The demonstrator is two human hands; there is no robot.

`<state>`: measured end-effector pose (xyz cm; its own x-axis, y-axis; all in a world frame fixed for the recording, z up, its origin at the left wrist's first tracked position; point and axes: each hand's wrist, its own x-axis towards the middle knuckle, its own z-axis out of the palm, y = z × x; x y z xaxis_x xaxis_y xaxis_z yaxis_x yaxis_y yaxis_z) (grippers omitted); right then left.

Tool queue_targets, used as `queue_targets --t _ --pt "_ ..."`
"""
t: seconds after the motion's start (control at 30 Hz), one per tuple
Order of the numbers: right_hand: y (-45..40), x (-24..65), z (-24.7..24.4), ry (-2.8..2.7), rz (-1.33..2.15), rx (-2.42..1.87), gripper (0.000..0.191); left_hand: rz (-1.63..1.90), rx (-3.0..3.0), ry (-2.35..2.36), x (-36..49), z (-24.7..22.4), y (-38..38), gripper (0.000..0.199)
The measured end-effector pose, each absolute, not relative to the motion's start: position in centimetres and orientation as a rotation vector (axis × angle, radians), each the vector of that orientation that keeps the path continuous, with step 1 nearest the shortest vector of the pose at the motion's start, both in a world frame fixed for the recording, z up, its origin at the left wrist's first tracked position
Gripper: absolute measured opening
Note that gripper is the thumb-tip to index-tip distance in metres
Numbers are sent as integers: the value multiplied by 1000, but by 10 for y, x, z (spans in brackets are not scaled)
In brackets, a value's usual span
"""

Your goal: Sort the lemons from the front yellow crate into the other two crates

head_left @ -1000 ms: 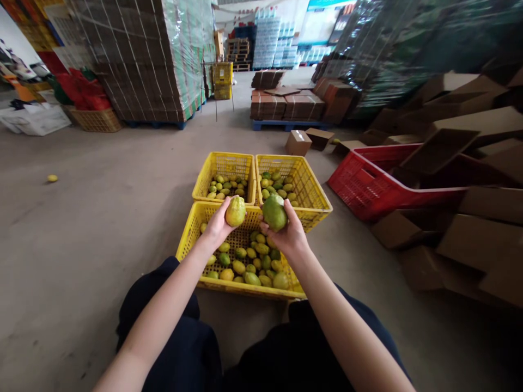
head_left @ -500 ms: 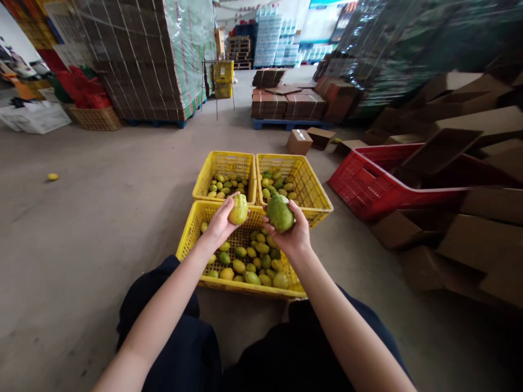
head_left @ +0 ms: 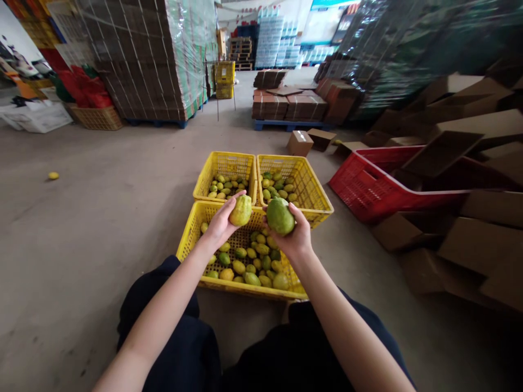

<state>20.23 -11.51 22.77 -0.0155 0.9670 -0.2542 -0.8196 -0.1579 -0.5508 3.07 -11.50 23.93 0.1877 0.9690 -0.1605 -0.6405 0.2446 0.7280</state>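
My left hand is closed around a ridged yellow-green lemon. In my right hand sits a larger, rounder green lemon, gripped from below and the right side. The two fruits are held side by side, a small gap apart, above the near yellow crate. Many yellow and green lemons lie loose in that crate. Behind it, a left yellow crate and a right yellow crate stand next to each other, each with lemons at the bottom.
On the right, a red crate holds cardboard, with open cardboard boxes piled around it. A single lemon lies on the floor at left. Wrapped pallet stacks and a low pallet of flattened cardboard stand farther back.
My left hand has turned the yellow-green lemon slightly, showing more of its ridged side. The green lemon in my right hand stays nearly where it was.
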Motion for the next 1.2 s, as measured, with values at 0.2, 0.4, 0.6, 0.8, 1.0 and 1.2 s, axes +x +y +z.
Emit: queue_targets --t 0.2,0.4,0.6,0.8,1.0,1.2 --pt "-112 208 226 -261 1732 -726 16 1155 506 642 29 247 -118 36" --pt "-109 213 221 -222 1831 -824 28 1154 256 686 28 248 -108 35" --pt "-110 232 225 -140 1698 -813 15 1110 151 741 21 248 -100 20" --pt "-99 236 225 -65 1656 -863 30 1061 114 740 16 248 -98 34" --pt "-89 215 210 -107 1747 -939 32 1113 38 815 17 243 -97 35" --pt "-101 197 217 -95 1629 -967 16 1211 32 765 18 236 -98 35"
